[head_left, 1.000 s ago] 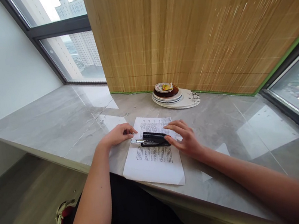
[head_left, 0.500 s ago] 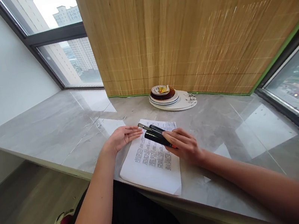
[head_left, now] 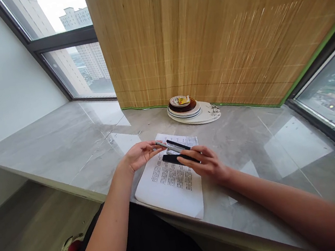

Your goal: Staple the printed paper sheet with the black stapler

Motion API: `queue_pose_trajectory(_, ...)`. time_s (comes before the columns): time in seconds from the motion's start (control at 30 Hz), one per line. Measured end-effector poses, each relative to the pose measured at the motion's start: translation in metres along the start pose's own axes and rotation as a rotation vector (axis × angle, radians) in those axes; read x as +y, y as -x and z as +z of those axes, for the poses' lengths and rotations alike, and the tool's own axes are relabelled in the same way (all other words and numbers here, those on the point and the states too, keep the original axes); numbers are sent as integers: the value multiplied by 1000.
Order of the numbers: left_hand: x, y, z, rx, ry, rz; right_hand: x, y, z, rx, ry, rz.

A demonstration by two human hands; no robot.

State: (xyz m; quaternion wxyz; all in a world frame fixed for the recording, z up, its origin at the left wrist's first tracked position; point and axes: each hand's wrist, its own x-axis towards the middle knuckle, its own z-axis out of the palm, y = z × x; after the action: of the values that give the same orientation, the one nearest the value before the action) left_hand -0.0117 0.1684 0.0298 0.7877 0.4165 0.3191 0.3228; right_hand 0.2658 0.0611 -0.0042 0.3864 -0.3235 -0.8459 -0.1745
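A black stapler is held above printed sheets of paper, its metal magazine showing between two black arms that stand apart. My right hand is closed around the stapler's right end, with fingers along its side. At the opposite end, my left hand pinches the tip of the metal magazine between thumb and fingers. The sheets lie under both hands near the front edge, covered with lines of print on their upper part.
Behind the paper, a stack of plates stands with a small yellow packet on top. A bamboo blind hangs at the back of the grey stone sill. Windows flank it.
My left hand has moved slightly right and closed on the stapler's metal tip. The stapler has turned in my right hand, showing more of the magazine between its arms.
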Motion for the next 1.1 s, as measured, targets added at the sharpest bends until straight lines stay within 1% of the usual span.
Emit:
queue_pose_trajectory(0.03, 0, 0, -1, 34, 9, 2, 0, -2, 1, 56, -29, 80)
queue_pose_trajectory(0.1, 1, -1, -5, 134, 28, 32, -1, -7, 4, 167, -102, 308)
queue_pose_trajectory(0.17, 3, -2, -10, 253, 41, 88, -1, -10, 7, 206, -218, 547)
queue_pose_trajectory(0.23, 5, -2, -15, 344, 44, 143, 0, -10, 10, 163, -358, 713)
queue_pose_trajectory(0.27, 5, -2, -16, 371, 43, 169, 0, -10, 12, 125, -421, 760)
queue_pose_trajectory(0.33, 7, -1, -15, 380, 24, 224, 0, -9, 14, 50, -514, 809)
queue_pose_trajectory(0.4, 9, 1, -11, 349, -13, 299, 0, -10, 16, -20, -562, 832)
queue_pose_trajectory(0.47, 12, 6, -3, 272, -48, 397, 1, -11, 18, -76, -572, 836)
queue_pose_trajectory(0.57, 15, 15, 11, 93, -83, 518, 5, -13, 20, -139, -569, 813)
queue_pose_trajectory(0.63, 16, 20, 19, -9, -114, 544, 10, -13, 21, -169, -571, 788)
queue_pose_trajectory(0.7, 15, 23, 26, -90, -151, 537, 13, -14, 20, -183, -574, 747)
queue_pose_trajectory(0.77, 13, 25, 32, -164, -185, 522, 12, -17, 16, -123, -547, 674)
queue_pose_trajectory(0.87, 8, 27, 47, -286, -237, 491, 0, -26, 3, 114, -409, 513)
queue_pose_trajectory(0.9, 6, 28, 54, -340, -249, 472, -6, -30, -1, 181, -366, 454)
queue_pose_trajectory(0.93, 4, 30, 62, -399, -254, 443, -12, -34, -6, 218, -341, 397)
queue_pose_trajectory(1.0, -1, 34, 77, -512, -256, 381, -25, -40, -11, 230, -333, 296)
queue_pose_trajectory(1.03, -3, 36, 83, -543, -262, 366, -30, -41, -13, 226, -337, 260)
queue_pose_trajectory(1.1, -5, 39, 92, -554, -279, 379, -36, -43, -14, 238, -345, 227)
